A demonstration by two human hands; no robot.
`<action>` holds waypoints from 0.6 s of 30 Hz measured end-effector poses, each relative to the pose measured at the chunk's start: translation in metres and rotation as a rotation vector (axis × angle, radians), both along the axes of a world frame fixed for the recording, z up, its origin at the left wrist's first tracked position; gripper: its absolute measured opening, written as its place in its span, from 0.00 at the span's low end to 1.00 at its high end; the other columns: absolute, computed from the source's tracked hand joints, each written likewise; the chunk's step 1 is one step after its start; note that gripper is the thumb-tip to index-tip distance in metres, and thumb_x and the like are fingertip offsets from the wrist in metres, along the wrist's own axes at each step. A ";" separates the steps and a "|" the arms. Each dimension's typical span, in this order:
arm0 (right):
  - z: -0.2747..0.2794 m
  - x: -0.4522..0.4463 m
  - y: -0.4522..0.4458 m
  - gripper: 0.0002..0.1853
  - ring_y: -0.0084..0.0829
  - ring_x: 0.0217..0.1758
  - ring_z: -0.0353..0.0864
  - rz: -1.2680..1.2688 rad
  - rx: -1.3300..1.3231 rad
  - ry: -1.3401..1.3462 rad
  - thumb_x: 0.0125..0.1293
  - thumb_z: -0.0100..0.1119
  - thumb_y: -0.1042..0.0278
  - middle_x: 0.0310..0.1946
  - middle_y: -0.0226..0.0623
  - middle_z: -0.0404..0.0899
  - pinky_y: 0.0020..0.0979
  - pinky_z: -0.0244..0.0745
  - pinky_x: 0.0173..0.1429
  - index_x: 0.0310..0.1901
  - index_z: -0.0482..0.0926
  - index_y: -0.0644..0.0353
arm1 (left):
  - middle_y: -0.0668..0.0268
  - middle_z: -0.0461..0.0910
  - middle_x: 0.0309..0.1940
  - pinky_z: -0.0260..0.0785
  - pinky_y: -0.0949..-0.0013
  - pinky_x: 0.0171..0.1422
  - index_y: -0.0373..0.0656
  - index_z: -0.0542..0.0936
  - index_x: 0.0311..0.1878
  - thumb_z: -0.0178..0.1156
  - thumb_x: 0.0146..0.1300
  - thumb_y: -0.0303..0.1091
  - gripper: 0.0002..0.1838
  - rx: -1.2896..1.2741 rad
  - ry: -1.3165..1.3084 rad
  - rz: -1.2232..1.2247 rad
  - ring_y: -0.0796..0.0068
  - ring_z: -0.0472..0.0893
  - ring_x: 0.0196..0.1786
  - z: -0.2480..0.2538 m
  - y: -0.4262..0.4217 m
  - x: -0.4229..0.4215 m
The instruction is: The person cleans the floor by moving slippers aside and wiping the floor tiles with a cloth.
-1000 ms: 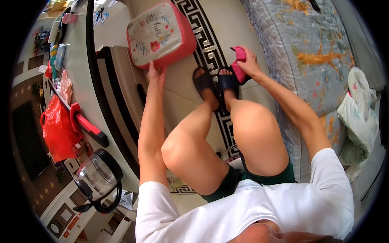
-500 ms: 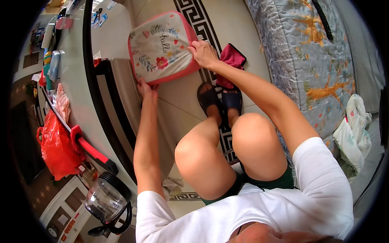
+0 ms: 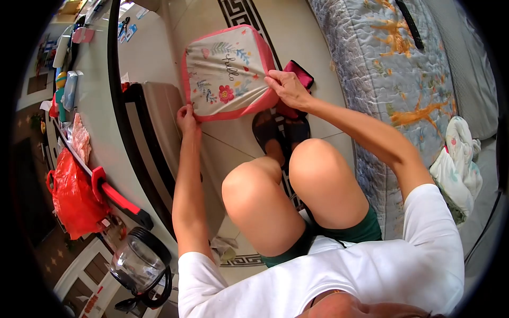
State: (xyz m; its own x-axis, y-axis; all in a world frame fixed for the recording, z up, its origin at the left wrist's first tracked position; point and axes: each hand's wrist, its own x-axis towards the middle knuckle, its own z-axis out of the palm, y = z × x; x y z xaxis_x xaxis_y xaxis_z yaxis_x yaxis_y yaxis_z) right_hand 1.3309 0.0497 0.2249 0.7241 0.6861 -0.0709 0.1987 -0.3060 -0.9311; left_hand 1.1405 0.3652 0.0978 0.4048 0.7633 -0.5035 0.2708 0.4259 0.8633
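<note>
A square fabric seat cover (image 3: 217,79), white with a pink border, flowers and the word "hello", is stretched out in front of my knees. My left hand (image 3: 187,120) is closed on its near left corner, thumb and fingers pinching the pink edge. My right hand (image 3: 289,90) grips the right edge, thumb on top; its other fingers are partly hidden. Whether something firm lies under the fabric I cannot tell. Just beyond my right hand a magenta cloth (image 3: 303,77) with a dark edge shows partly, near my dark slippers (image 3: 268,127).
On my left runs a cabinet with a pale top (image 3: 98,122), bearing a red plastic bag (image 3: 77,196) and a glass kettle (image 3: 139,259). On my right is a quilted, patterned bed or sofa cover (image 3: 366,69) with a crumpled white cloth (image 3: 458,164). Tiled floor (image 3: 313,47) lies between.
The seat cover has shifted right and slightly nearer, and lies flatter to my view. Both hands keep their hold; my right hand has moved with it and now covers part of the magenta cloth.
</note>
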 end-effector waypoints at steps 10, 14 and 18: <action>0.074 0.012 -0.107 0.13 0.18 0.29 0.67 -0.172 0.136 0.022 0.74 0.51 0.62 0.23 0.29 0.71 0.25 0.67 0.36 0.35 0.76 0.63 | 0.67 0.80 0.44 0.70 0.74 0.57 0.40 0.77 0.43 0.59 0.70 0.32 0.06 0.239 -0.431 -0.106 0.80 0.77 0.46 0.198 -0.092 0.054; 0.107 -0.001 -0.170 0.13 0.13 0.35 0.70 -0.465 0.387 0.288 0.76 0.52 0.60 0.31 0.21 0.74 0.20 0.69 0.41 0.43 0.80 0.61 | 0.68 0.81 0.44 0.70 0.78 0.56 0.37 0.79 0.46 0.59 0.71 0.33 0.08 0.427 -0.522 -0.351 0.84 0.77 0.45 0.342 -0.174 0.097; 0.152 -0.023 -0.235 0.14 0.18 0.48 0.77 -0.673 0.647 0.429 0.76 0.51 0.61 0.46 0.29 0.79 0.21 0.71 0.52 0.54 0.78 0.59 | 0.68 0.78 0.55 0.68 0.62 0.63 0.44 0.82 0.51 0.60 0.68 0.38 0.13 1.184 -0.574 -0.679 0.73 0.74 0.58 0.421 -0.253 0.120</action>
State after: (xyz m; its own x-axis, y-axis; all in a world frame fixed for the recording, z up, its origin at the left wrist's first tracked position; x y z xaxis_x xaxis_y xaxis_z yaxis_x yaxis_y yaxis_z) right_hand 1.3075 -0.1854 0.3766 0.9738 0.1456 -0.1748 -0.2163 0.3550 -0.9095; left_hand 1.2604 0.1119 0.5184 0.7674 0.1937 0.6112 -0.3653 -0.6513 0.6650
